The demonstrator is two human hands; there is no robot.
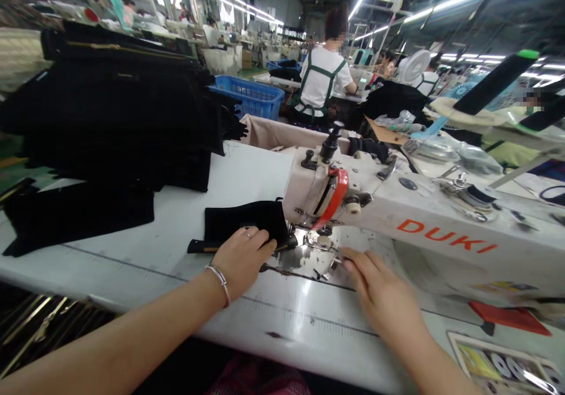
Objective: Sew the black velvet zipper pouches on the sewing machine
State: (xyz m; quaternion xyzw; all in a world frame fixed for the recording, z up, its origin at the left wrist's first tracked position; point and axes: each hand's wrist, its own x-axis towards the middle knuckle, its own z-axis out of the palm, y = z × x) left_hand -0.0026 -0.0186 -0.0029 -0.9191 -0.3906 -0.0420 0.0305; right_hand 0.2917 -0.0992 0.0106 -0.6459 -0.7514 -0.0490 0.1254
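Note:
A black fabric piece (242,215) lies flat on the sewing table, left of the needle of the sewing machine (309,189). Along its near edge runs a black strip with a gold-coloured zipper (207,246). My left hand (247,256), with a ring and a bangle, presses on this edge, its fingers curled over the strip. Beside the presser foot (324,239), on the right, is my right hand (379,277). Its thumb and index finger are closed together by a small metal part (331,268) on the shiny plate; whatever they pinch is hidden.
A tall stack of black fabric pieces (119,106) stands on the table's left, with another black piece (83,209) before it. Behind are a blue basket (251,95) and a person in a white shirt (324,77). A black thread cone (494,86) rises at right.

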